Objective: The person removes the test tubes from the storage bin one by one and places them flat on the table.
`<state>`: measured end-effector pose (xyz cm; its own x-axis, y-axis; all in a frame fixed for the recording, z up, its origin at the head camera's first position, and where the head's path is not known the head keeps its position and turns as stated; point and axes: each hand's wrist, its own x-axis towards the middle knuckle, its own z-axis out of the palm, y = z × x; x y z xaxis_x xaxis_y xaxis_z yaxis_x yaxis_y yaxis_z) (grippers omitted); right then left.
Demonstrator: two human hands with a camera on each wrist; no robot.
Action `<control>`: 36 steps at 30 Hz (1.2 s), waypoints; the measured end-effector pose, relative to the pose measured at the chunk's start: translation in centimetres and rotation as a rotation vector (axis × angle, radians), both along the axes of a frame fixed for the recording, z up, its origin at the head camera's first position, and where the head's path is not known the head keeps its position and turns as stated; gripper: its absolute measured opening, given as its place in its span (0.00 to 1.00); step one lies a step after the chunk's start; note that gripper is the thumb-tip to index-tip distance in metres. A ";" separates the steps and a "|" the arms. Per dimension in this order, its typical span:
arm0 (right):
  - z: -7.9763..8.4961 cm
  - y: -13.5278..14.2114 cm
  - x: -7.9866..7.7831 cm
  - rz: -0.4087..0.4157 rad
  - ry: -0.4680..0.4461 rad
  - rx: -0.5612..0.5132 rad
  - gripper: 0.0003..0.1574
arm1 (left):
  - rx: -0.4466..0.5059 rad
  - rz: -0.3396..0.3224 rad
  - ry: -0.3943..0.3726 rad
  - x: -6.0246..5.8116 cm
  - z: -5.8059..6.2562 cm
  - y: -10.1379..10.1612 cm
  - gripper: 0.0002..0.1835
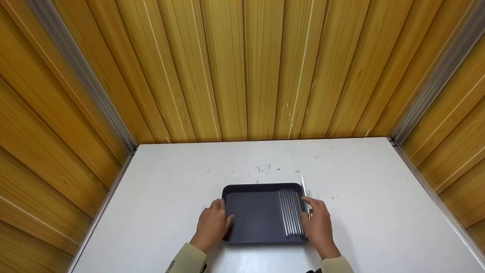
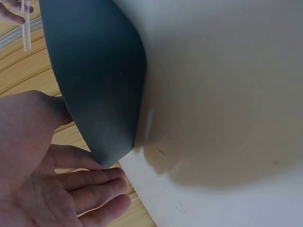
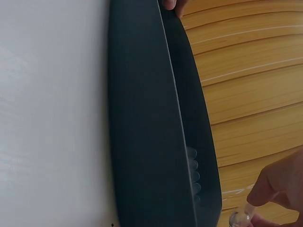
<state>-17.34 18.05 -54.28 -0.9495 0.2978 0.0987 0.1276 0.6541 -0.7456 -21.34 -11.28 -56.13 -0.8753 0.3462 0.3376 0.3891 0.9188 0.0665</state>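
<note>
A dark rectangular tray [image 1: 252, 218] lies on the white table. Side by side along its right part is a row of several clear test tubes [image 1: 291, 212], their rounded ends toward the near edge. My left hand [image 1: 213, 223] grips the tray's left wall, thumb over the rim and fingers outside; the left wrist view shows the fingers [image 2: 97, 189] at the tray's corner. At the right rim, my right hand [image 1: 317, 223] pinches another clear test tube [image 1: 303, 184], which points away from me. In the right wrist view that tube's end [image 3: 241, 217] shows between thumb and fingers.
Yellow wood-patterned panels [image 1: 261, 76] close off the back and both sides of the white table [image 1: 170, 197]. Dark scuff marks [image 1: 263, 168] spot the tabletop behind the tray. Grey metal strips [image 1: 91, 68] run along the corners.
</note>
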 end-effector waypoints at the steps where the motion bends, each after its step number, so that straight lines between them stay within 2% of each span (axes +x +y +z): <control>1: -0.1 0.2 0.0 -0.003 -0.004 0.006 0.29 | -0.006 0.000 0.002 0.0 0.0 0.0 0.31; 8: -0.6 1.8 0.2 -0.047 -0.008 0.022 0.29 | -0.013 -0.009 -0.011 -0.2 -0.1 0.3 0.31; 12: -1.0 2.3 0.3 -0.057 -0.004 0.030 0.29 | -0.011 -0.014 0.013 -0.2 -0.1 0.2 0.31; 21: -1.8 3.3 0.3 -0.076 -0.059 0.036 0.29 | 0.011 -0.016 0.024 -0.2 -0.1 0.1 0.31; 36: -3.2 4.2 0.5 -0.069 -0.119 0.063 0.31 | -0.004 0.003 0.002 0.0 -0.3 0.1 0.33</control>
<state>-16.82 22.22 -57.44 -0.9331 0.3596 0.0073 0.2588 0.6855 -0.6805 -21.32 -11.16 -56.40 -0.8758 0.3445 0.3380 0.3860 0.9204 0.0620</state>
